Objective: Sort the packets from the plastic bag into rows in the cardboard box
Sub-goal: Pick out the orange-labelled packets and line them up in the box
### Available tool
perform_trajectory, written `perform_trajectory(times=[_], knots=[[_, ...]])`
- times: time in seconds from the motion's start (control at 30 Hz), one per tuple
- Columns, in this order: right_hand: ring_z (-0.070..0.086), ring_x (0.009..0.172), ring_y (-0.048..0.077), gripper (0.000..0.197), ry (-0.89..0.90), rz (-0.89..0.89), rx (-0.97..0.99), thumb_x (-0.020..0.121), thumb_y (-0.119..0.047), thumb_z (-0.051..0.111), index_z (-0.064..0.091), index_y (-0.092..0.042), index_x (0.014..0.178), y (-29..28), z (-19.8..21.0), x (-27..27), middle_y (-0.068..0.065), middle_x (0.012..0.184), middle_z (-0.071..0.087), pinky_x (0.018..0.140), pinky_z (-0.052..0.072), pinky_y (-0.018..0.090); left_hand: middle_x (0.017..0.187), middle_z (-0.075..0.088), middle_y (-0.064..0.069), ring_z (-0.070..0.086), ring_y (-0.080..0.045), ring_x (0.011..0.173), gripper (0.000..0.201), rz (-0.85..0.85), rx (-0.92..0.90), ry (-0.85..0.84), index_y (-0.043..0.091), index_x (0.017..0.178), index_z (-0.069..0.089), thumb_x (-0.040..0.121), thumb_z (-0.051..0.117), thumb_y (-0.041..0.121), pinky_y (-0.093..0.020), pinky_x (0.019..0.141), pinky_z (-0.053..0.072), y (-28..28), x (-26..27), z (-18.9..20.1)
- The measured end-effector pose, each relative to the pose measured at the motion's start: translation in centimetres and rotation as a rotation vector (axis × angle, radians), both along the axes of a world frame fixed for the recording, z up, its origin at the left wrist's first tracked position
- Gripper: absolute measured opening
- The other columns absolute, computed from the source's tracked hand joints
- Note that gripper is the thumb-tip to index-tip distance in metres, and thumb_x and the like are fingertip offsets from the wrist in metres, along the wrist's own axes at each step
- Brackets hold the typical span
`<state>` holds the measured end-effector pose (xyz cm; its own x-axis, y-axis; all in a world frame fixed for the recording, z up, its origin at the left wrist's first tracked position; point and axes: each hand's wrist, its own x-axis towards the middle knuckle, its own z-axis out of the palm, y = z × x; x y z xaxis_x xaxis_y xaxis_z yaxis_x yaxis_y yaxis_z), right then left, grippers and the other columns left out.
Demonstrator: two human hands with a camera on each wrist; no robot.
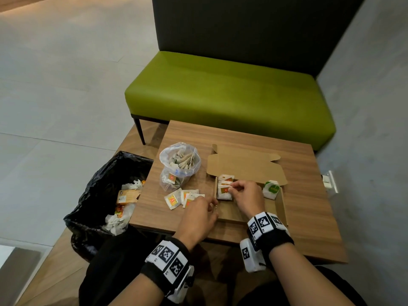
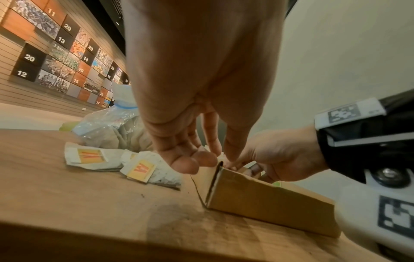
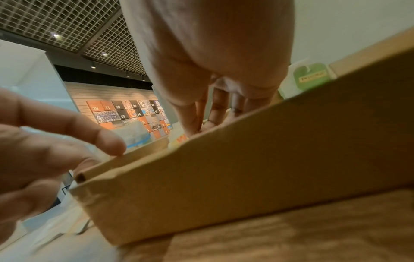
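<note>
The person is sitting at a small wooden table (image 1: 304,208) and working inside a shallow cardboard box (image 1: 283,203) whose lid is lying folded back flat. The right hand (image 1: 247,195) is reaching into the box's far left corner, its fingertips pinching the edge of a white packet (image 1: 224,192) with a red and orange label, which is lying on a short row of the same kind. The left hand (image 1: 199,214) is hovering beside the box's left wall with fingers loosely bent, holding nothing, one fingertip just touching the rim in the right wrist view.

More red-labelled packets (image 1: 173,200) are lying loose on the table, left of the box. Behind them a clear plastic bag (image 1: 180,164) is slumping open, holding grey-beige packets and at least one red-labelled one. A few green-labelled packets (image 1: 271,189) are leaning at the box's far right.

The packets are looking thin, papery and soft, likely very light and easy to crease, so a light pinch at a corner or sealed edge should be enough; squeezing the middle would probably crumple them. The bag's film is crinkled and floppy and will probably shift when someone is reaching in. The box is stiff corrugated card with low walls.

A bin with a black liner (image 1: 99,186) is standing left of the table.
</note>
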<state>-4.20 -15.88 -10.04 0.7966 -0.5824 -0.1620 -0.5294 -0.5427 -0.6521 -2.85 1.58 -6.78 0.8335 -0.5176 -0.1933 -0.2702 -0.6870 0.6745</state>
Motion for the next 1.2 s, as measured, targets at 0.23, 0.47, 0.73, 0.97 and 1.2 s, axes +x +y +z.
perform_trajectory(times=[0.23, 0.47, 0.73, 0.97, 1.2], knots=[[0.066, 0.078, 0.010, 0.007, 0.043, -0.010, -0.005, 0.081, -0.026, 0.079, 0.073, -0.026, 0.084, 0.4, 0.3, -0.3, -0.013, 0.072, 0.066, 0.077, 0.058, 0.037, 0.095, 0.060, 0.009, 0.052, -0.004, 0.081, 0.028, -0.028, -0.010, 0.006, 0.026, 0.121, 0.062, 0.093, 0.063, 0.023, -0.018, 0.072, 0.038, 0.4, 0.1, -0.2], [0.071, 0.066, 0.009, 0.021, 0.016, -0.018, 0.093, 0.078, -0.019, 0.082, 0.064, -0.031, 0.076, 0.1, 0.1, -0.6, -0.007, 0.070, 0.073, 0.074, 0.062, 0.041, 0.091, 0.062, 0.014, 0.056, 0.001, 0.076, 0.024, 0.005, -0.083, 0.042, 0.028, 0.116, 0.063, 0.093, 0.062, 0.020, -0.013, 0.068, 0.042, 0.8, 0.1, -0.3], [0.068, 0.080, 0.009, 0.008, -0.069, -0.040, 0.069, 0.085, -0.025, 0.076, 0.070, -0.027, 0.090, -0.8, 1.3, -1.9, -0.010, 0.082, 0.070, 0.078, 0.061, 0.040, 0.127, 0.055, 0.001, 0.058, -0.018, 0.115, 0.033, 0.196, 0.069, -0.080, 0.018, 0.125, 0.060, 0.092, 0.061, 0.014, -0.037, 0.099, 0.049, 3.1, 3.9, -1.3], [0.065, 0.076, 0.002, 0.009, -0.199, -0.021, -0.003, 0.086, -0.027, 0.074, 0.074, -0.022, 0.093, 0.5, 2.9, -3.0, -0.012, 0.079, 0.069, 0.071, 0.060, 0.031, 0.128, 0.043, -0.003, 0.062, -0.022, 0.105, 0.042, -0.045, 0.269, -0.210, 0.025, 0.137, 0.052, 0.095, 0.059, 0.024, -0.040, 0.087, 0.056, 1.6, 4.6, -2.5], [0.063, 0.068, 0.002, 0.008, -0.216, 0.037, -0.043, 0.088, -0.031, 0.072, 0.074, -0.025, 0.094, 2.3, 4.1, -4.0, -0.012, 0.073, 0.069, 0.066, 0.059, 0.033, 0.120, 0.045, -0.003, 0.053, -0.019, 0.106, 0.022, -0.108, 0.287, -0.278, 0.016, 0.112, 0.062, 0.096, 0.057, 0.030, -0.036, 0.084, 0.055, 2.1, 4.1, -2.9]])
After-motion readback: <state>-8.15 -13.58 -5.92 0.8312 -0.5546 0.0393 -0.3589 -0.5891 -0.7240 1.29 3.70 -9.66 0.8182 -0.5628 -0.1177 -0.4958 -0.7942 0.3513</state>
